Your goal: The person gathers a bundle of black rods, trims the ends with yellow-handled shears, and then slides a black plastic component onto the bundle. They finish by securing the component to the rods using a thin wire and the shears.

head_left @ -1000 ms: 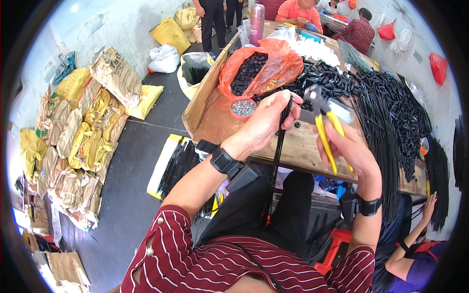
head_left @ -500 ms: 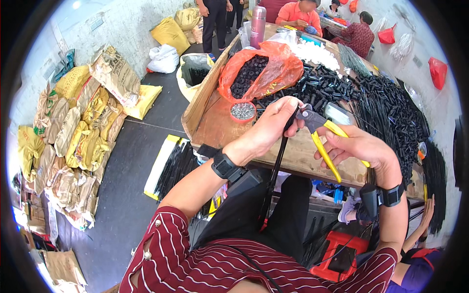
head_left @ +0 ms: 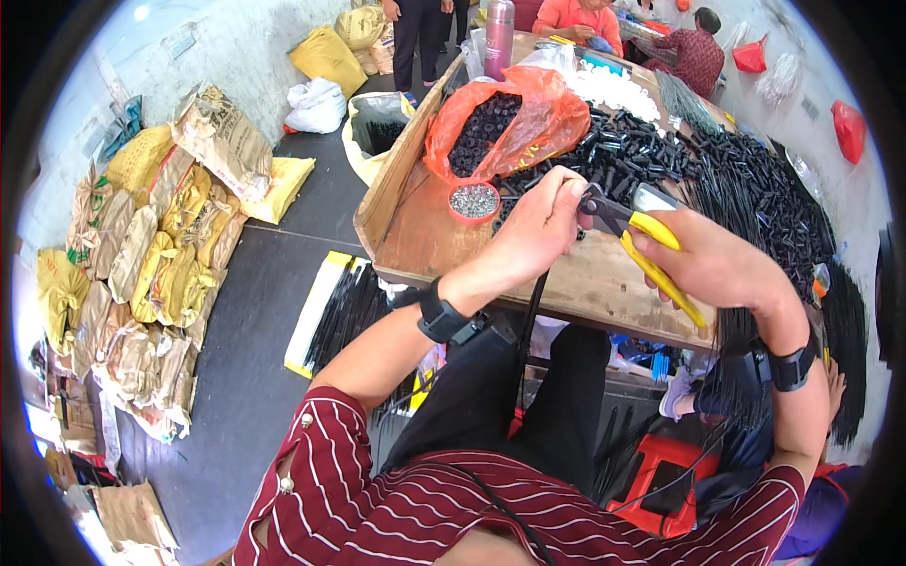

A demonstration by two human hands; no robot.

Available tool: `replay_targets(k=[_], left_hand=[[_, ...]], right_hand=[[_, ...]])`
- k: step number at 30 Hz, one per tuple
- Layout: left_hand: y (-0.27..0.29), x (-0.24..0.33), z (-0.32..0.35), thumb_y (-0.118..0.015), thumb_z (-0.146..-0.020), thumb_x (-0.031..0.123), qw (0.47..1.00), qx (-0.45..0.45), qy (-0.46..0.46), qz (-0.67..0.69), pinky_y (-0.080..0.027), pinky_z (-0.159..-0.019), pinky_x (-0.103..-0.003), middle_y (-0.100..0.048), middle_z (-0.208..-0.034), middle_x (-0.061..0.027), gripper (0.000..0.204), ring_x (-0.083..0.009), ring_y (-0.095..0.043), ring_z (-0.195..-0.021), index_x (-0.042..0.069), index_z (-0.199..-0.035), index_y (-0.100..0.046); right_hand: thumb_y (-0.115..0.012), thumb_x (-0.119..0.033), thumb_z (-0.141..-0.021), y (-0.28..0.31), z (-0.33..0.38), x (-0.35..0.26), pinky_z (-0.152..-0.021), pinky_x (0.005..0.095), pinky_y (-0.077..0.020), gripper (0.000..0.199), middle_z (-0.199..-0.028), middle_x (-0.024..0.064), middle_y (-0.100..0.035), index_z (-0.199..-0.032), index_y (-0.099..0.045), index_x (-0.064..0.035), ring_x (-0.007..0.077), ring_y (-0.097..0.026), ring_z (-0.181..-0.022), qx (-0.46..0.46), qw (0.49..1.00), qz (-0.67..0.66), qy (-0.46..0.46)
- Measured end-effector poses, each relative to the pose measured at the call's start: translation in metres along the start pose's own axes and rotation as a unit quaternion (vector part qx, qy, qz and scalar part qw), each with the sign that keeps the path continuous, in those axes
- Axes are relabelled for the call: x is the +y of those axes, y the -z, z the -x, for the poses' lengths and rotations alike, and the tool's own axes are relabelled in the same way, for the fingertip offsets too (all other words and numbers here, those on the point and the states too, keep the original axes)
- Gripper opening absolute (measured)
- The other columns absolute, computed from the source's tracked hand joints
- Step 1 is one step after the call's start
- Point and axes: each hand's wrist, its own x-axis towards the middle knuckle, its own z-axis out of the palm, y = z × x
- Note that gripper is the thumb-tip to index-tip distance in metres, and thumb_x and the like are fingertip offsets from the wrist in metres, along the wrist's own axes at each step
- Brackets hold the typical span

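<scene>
Above the front edge of the table, my left hand (head_left: 545,224) is closed on the upper end of a thin black strip (head_left: 531,316), which hangs down in front of my legs. My right hand (head_left: 715,257) is wrapped round the yellow handles of a pair of pliers (head_left: 665,274), now squeezed close together. The dark jaws meet my left thumb and fingertips at the strip's top end; what lies between them is hidden by the fingers. Just left of my left hand, a small red dish (head_left: 474,202) of tiny silvery metal pieces stands on the wooden table (head_left: 415,231).
An orange plastic bag (head_left: 552,118) holds black round parts. Heaps of black tubular parts (head_left: 632,156) and long black rods cover the table's right side. A pink flask (head_left: 498,38) stands far back. Stacked sacks (head_left: 160,245) lie left; a red stool (head_left: 661,486) is below. Other people sit beyond.
My right hand has closed the plier handles, which stood wide apart before. The right forearm has swung outward to the right. My left hand stays at the jaws, with its fingers closed.
</scene>
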Motion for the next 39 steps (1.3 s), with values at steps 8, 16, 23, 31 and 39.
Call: replay_targets(k=[8,16,23,31,39], left_hand=[[0.009,-0.012,0.001,-0.031,-0.104,0.035,0.979,-0.033,0.042,0.198,-0.040,-0.055,-0.023,-0.058,-0.080,-0.0067,0.037,-0.0075,-0.044,-0.056,0.003,-0.109,-0.050],[0.010,-0.007,-0.001,-0.029,-0.104,0.036,0.979,-0.071,0.046,0.187,-0.039,-0.055,-0.023,-0.059,-0.081,-0.0064,0.038,-0.0074,-0.044,-0.057,0.005,-0.106,-0.051],[0.005,-0.005,0.005,-0.027,-0.104,0.037,0.995,-0.047,0.031,0.087,-0.040,-0.055,-0.022,-0.061,-0.082,-0.0082,0.039,-0.0078,-0.045,-0.056,0.005,-0.110,-0.049],[-0.026,-0.075,0.112,-0.053,-0.097,0.017,0.972,-0.074,0.149,0.166,-0.047,-0.074,-0.027,-0.057,-0.089,-0.0030,0.029,-0.0088,-0.055,-0.080,0.000,-0.119,-0.046],[0.027,-0.009,0.130,-0.048,-0.098,0.018,0.991,0.121,0.046,0.038,-0.045,-0.063,-0.027,-0.053,-0.069,-0.0024,0.018,-0.0111,-0.052,-0.062,0.004,-0.087,-0.048]], right_hand=[[-0.046,-0.029,-0.100,-0.035,-0.008,0.034,-0.058,0.0249,-0.0491,0.029,-0.076,0.0018,-0.055,-0.117,-0.052,-0.0062,0.0097,-0.058,-0.063,0.044,0.972,-0.229,0.043],[-0.047,-0.028,-0.099,-0.019,-0.002,0.017,-0.046,0.0275,-0.0484,0.026,-0.070,0.0025,-0.052,-0.101,-0.053,-0.0028,0.0105,-0.058,-0.056,0.043,0.994,-0.093,0.028],[-0.052,-0.019,-0.092,-0.037,0.002,0.005,-0.063,0.0453,-0.0490,0.021,-0.071,0.0230,-0.060,-0.098,-0.057,0.0003,0.0393,-0.061,-0.067,0.191,0.957,0.204,0.081],[-0.059,-0.030,-0.088,-0.080,-0.013,0.105,-0.069,0.0483,-0.0501,0.030,-0.079,0.0254,-0.065,-0.100,-0.063,-0.0029,0.0403,-0.064,-0.080,0.394,0.897,0.200,-0.013],[-0.044,-0.061,-0.088,-0.078,-0.049,0.248,-0.076,0.0493,-0.0516,0.065,-0.088,0.0266,-0.066,-0.107,-0.065,-0.0022,0.0420,-0.065,-0.086,0.340,0.847,0.310,-0.264]])
